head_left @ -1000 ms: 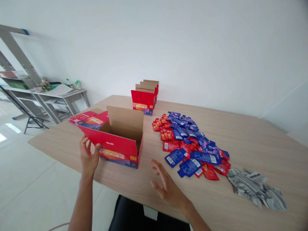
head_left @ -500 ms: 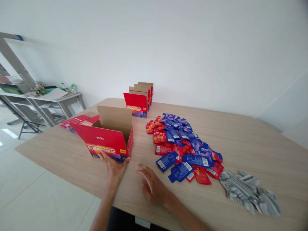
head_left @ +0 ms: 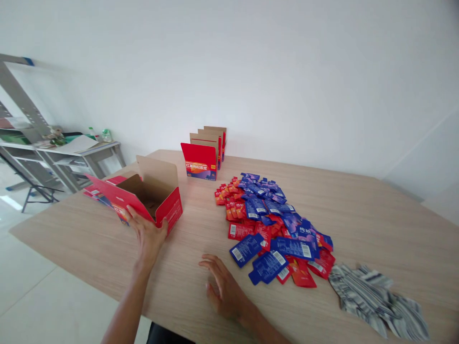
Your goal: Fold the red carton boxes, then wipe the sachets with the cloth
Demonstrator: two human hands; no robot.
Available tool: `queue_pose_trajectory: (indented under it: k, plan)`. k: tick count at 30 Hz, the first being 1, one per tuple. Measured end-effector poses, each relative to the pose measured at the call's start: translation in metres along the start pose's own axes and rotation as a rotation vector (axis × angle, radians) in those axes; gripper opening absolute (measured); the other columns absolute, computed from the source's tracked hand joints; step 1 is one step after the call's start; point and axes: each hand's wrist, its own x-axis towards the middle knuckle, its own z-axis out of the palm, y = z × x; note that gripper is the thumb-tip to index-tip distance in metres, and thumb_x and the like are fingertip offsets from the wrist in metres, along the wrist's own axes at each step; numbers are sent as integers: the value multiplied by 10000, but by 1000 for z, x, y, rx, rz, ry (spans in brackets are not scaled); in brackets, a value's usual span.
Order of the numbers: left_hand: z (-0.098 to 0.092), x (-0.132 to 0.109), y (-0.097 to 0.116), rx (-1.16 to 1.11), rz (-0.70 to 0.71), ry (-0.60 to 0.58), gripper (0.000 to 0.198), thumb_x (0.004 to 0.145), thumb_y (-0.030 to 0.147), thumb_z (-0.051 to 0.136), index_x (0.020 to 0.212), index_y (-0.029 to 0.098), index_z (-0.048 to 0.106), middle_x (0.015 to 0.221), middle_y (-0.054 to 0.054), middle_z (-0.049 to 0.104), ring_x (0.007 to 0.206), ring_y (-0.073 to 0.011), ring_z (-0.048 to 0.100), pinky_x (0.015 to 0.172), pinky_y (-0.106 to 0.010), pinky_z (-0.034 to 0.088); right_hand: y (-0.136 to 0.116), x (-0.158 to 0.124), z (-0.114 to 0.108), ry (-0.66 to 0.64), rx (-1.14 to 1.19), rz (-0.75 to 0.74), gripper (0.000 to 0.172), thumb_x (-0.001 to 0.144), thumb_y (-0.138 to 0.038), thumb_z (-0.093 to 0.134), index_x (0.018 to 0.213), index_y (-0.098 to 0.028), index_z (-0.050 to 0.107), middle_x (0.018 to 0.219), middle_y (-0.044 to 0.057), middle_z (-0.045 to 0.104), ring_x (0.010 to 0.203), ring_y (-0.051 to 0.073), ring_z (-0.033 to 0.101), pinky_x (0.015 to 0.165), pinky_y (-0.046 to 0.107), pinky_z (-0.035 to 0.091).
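Observation:
An open red cardboard box, its flaps up, stands turned at an angle on the left of the table. My left hand grips its near corner, with the fingers on the printed side and the thumb on the end wall. No contents show in the visible part of the box. Over the table by the near edge, my right hand is held with fingers apart and holds nothing. Just beyond it lies a loose heap of red and blue pouches, several with barcodes facing up.
Several red boxes with raised flaps stand in a row at the back. Flat red cartons lie behind the open box. A striped grey cloth is at the right. A white wall rises behind the table.
My left hand has turned the box and shifted it to the left, so its end wall now shows more. My right hand has barely moved. The view has shifted slightly.

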Motion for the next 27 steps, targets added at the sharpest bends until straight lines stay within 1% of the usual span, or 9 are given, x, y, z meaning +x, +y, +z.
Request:
queue_pose_trajectory:
  k: [4,8,11,13,15,17,20,23,27]
  plan:
    - [-8,24,-20,-84,24,9,1477,701,596,927,1737,22,44,1816,-369,-13,1721,-454,-54,1378,-628,26,5,-1,1,79,38,-24,554,948,-110,529,1482,-253,570,1592,145,556,1480,291,556,1204,500,524]
    - [-29,56,-62,-382,-2,28,1512,598,686,965,1741,174,117,1811,-290,187,1698,-397,216,1371,-551,205,6,-2,0,147,49,-32,482,1001,-167,520,1468,-265,582,1548,149,583,1387,288,623,1072,448,609]
    - [-44,85,-101,-474,-78,80,1313,731,785,835,1719,226,176,1788,-243,283,1668,-362,299,1351,-539,268,6,10,6,174,47,-26,449,1008,-209,543,1451,-258,601,1522,151,603,1404,299,613,1129,488,574]
    - [-47,102,-126,-504,-166,105,1049,897,765,701,1688,216,283,1748,-227,366,1640,-370,342,1335,-596,277,7,31,18,179,54,-13,473,998,-257,602,1472,-249,594,1559,153,581,1481,309,557,1235,527,488]
    - [-44,114,-149,-538,-254,89,763,1020,675,608,1602,204,461,1631,-195,524,1518,-374,504,1256,-643,389,11,63,36,173,66,7,611,972,-336,700,1553,-243,537,1655,156,510,1584,322,458,1325,544,374]
    - [-38,121,-167,-571,-308,25,562,1059,584,614,1463,194,613,1450,-149,664,1297,-329,667,1113,-598,536,19,101,56,170,81,55,863,936,-433,786,1677,-230,394,1769,179,374,1663,347,344,1357,572,304]
    - [-31,122,-186,-608,-320,-78,467,1059,548,643,1350,183,677,1277,-110,729,1072,-259,730,956,-493,615,37,153,76,153,98,140,1293,801,-575,918,1780,-212,155,1849,226,160,1720,416,158,1358,658,236]
    - [-31,118,-195,-637,-286,-155,584,1013,666,641,1347,187,677,1269,-118,740,1078,-272,731,988,-511,592,56,184,74,122,111,178,1588,618,-641,1023,1802,-216,54,1864,222,71,1725,440,81,1368,667,172]
    - [-33,113,-192,-690,-257,-293,1046,637,973,751,1334,196,699,1341,-186,743,1278,-394,680,1083,-522,554,80,193,48,74,129,190,1639,593,-675,1027,1806,-241,14,1866,207,105,1723,402,152,1374,616,196]
